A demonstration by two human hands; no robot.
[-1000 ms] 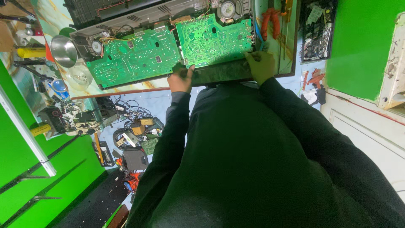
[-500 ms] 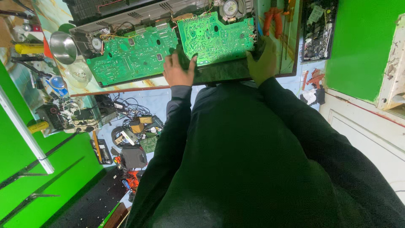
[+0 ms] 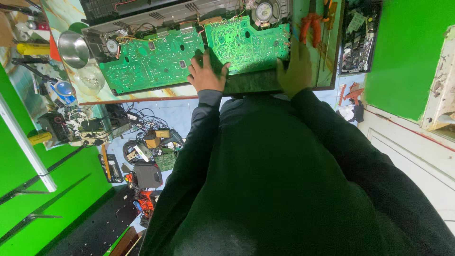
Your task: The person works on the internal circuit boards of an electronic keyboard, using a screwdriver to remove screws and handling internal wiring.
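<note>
A single view is provided, taken from a head-worn camera directed steeply downward along the wearer's own dark-clad torso. The workbench [image 3: 327, 71] is seen near the top edge, close by, with both hands and two green circuit boards [image 3: 199, 54] laid upon it. The cluttered floor [image 3: 142, 156] is included at lower left, farther off. No second view is given for overlap.

Even, fairly bright light; slight glare on metal bowl [image 3: 72, 49] at 10 o'clock; dark torso underexposed; edges stretched.
</note>
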